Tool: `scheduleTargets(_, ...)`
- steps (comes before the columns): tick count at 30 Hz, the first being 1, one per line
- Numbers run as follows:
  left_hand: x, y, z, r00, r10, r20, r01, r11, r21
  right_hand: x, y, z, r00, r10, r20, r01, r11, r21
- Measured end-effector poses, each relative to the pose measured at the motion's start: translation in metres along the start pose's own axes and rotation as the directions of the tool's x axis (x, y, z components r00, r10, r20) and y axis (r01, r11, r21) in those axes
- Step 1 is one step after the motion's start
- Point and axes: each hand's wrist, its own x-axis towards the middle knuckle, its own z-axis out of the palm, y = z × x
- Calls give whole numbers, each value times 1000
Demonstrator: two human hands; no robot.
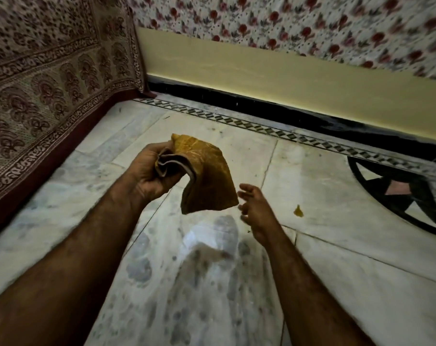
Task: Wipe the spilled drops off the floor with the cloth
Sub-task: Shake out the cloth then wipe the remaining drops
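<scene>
Head view finds the folded mustard-yellow cloth up in the air at the middle of the frame, clear of the floor, its folded layers bunched at the 9 o'clock edge and its free corner hanging down toward 6 o'clock. Left hand is closed around that bunched edge, fingers curled over the folds. Right hand sits just beside the cloth's lower corner at 4 o'clock from it, fingers spread and loosely curved, holding nothing and not touching the cloth. A small yellow-orange spilled drop lies on the pale marble tile floor at 3 o'clock from the right hand, near it. Farther out at 3 o'clock is a dark round inlay with pale triangles. At 9 to 11 o'clock hangs a printed paisley bedcover; along 12 to 2 o'clock runs a cream wall above a black skirting band.
</scene>
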Motion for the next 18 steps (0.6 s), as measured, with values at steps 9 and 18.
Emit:
scheduleTargets(9, -11, -16, -43, 998, 1, -64, -11, 990, -142, -10, 17, 16, 910, -106, 401, -103, 878, 467)
scheduleTargets(18, -8, -39, -73, 990, -2, -138, -21, 987, -161, -17, 3, 23, 900, -171, 400, -17, 905, 424)
